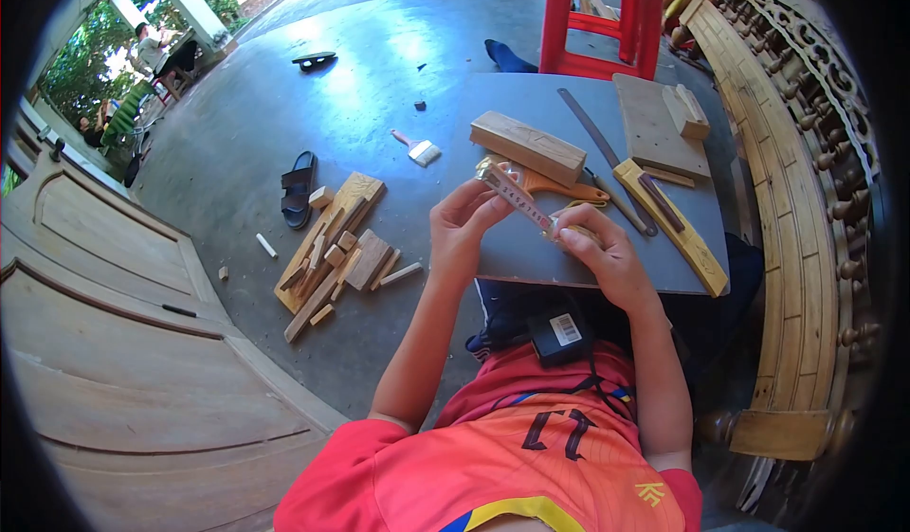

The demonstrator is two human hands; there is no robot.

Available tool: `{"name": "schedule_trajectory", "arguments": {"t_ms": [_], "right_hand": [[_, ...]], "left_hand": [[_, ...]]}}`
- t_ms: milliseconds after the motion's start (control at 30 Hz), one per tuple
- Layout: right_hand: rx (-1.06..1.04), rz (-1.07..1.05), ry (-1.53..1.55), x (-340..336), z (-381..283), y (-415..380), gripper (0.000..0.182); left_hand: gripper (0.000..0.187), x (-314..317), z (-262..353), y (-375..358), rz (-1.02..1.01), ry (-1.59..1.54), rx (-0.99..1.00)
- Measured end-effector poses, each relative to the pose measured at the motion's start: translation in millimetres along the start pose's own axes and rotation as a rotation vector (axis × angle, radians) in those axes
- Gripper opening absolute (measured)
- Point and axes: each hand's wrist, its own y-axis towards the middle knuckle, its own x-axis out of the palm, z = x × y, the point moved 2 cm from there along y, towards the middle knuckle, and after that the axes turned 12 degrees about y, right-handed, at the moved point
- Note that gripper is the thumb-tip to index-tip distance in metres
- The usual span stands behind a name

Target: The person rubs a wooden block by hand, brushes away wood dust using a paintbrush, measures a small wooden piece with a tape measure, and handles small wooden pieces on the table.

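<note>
The left hand (459, 233) is pinching one end of a numbered measuring strip (519, 198), and the right hand (603, 255) is gripping at its other end. The strip is stretching slantwise above the left part of the tabletop (531, 252). Just beyond it, a wood block (527, 146) is lying near the left edge, beside an orange tool (564, 187). A flat board (654, 120) is occupying the far right corner; a yellowish wood strip (678, 234) is reaching the near right corner.
</note>
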Motion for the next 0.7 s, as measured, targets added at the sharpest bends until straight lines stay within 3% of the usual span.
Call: {"name": "schedule_trajectory", "arguments": {"t_ms": [700], "right_hand": [[-0.029,0.005,-0.058,0.0,0.2,-0.4,0.024]], "left_hand": [[0.034,3.6,3.9,-2.6,0.057,-0.095,-0.008]]}}
